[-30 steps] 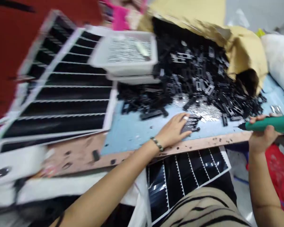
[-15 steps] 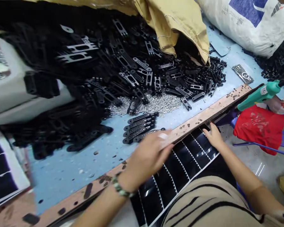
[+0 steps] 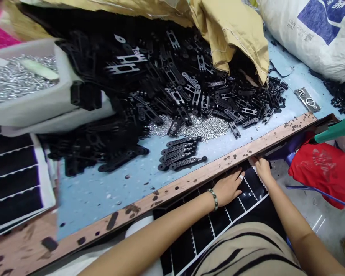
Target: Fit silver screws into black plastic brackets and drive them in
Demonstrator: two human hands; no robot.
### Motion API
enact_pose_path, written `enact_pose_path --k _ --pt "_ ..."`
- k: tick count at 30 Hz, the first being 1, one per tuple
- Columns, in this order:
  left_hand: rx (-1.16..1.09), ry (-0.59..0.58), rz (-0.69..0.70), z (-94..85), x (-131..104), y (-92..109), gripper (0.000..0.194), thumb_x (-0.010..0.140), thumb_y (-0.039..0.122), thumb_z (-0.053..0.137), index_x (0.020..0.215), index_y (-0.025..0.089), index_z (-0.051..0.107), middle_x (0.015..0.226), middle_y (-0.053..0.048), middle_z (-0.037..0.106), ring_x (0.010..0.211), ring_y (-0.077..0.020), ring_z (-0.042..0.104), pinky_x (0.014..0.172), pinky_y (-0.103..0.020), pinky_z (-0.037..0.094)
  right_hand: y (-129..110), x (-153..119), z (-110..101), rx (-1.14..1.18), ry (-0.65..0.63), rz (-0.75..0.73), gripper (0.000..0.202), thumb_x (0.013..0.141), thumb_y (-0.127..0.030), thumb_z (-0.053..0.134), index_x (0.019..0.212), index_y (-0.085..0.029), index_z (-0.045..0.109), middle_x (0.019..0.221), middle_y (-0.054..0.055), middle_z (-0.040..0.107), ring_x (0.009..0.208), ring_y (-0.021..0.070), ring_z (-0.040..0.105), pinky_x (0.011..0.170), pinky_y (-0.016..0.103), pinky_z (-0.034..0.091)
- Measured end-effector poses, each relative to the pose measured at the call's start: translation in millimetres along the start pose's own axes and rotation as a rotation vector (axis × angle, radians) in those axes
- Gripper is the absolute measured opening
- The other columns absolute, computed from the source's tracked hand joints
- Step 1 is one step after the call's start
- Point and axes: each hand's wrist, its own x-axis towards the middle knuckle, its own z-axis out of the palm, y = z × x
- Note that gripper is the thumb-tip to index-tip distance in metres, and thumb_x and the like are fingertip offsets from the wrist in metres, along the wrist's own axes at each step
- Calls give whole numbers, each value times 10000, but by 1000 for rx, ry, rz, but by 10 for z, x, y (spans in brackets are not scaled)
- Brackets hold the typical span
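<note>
Resting flat, left hand [image 3: 227, 189] is lying over glossy black sheet [image 3: 199, 230], fingers extended, gripping nothing visible. Right hand [image 3: 263, 170] is sitting at sheet's right end, nearer far corner; fingertips hiding by wooden table edge [image 3: 212, 168], can't tell whether pinching. Sheet is lying just below that edge, long axis running alongside it, white scalloped lines crossing. Beyond: lattice-patterned black links [image 3: 179, 156] lying on speckled blue tabletop [image 3: 97, 199].

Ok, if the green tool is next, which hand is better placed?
Probably the right hand: it is nearer the green tool, while the left hand lies farther off, over the black sheet.
</note>
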Motion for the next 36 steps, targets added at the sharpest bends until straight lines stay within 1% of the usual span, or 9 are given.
enact_pose_path --k 4,7,10,13,17,21,27,31,36 --pt "-104 16 -31 -103 11 25 537 888 378 479 1354 118 416 1474 -220 333 1288 -311 448 1022 -436 408 232 15 -244 237 157 -38 562 952 -395 179 970 -67 635 838 150 706 741 202 671 622 272 511" --pt "-465 61 -90 -385 -15 127 480 942 472 339 1146 125 600 1336 -181 524 1207 -285 527 995 -428 430 233 -214 -439 323 210 -116 509 926 -459 251 885 -116 626 762 105 690 683 200 661 617 302 528" --pt "-1111 -40 -117 -739 -120 250 667 968 540 98 1022 171 651 1150 -113 661 1097 -223 601 863 -374 512 -102 -476 -529 337 283 -424 289 851 -419 482 948 -178 609 839 70 674 779 207 647 735 356 529" --pt "-1406 104 -122 -1000 -303 302 489 938 547 337 1103 190 627 1161 -83 661 1083 -217 600 893 -378 496 -663 -613 -540 226 379 -789 452 734 -340 659 1137 -190 520 991 102 620 914 245 596 804 425 513" --pt "-1208 476 -267 -1110 -635 195 294 851 395 563 1002 161 657 1056 -69 687 1013 -233 611 965 -425 454 -1279 -659 -581 68 249 -926 745 718 -322 679 1359 -182 327 1177 157 512 1059 296 516 869 501 484" --pt "-916 713 -393 -1132 -1023 26 241 876 320 512 1030 170 622 1019 -60 676 974 -217 613 926 -420 481 -1583 -693 -635 169 37 -962 674 796 -321 631 1377 -231 300 1137 121 486 929 233 535 788 432 516" --pt "-586 737 -296 -1099 -1483 -115 249 922 230 448 1085 219 637 1275 -52 585 1182 -193 534 1017 -388 438 -1947 -793 -508 355 -288 -1027 33 869 -234 538 898 -220 541 892 35 516 782 157 522 702 299 474" --pt "-291 828 -361 -1001 -1696 -287 266 942 225 436 1117 217 635 1292 -67 578 1183 -232 524 959 -441 458 -1962 -747 -346 668 -346 -725 142 835 -282 593 772 -210 489 755 -1 524 671 126 515 604 253 443" --pt "115 698 -309 -875 -1743 -431 388 862 40 447 1195 180 590 1261 -76 612 1194 -274 489 931 -461 408 -1920 -632 -47 974 -501 -359 393 721 -334 716 1027 -258 482 727 -51 566 535 92 526 502 222 448"
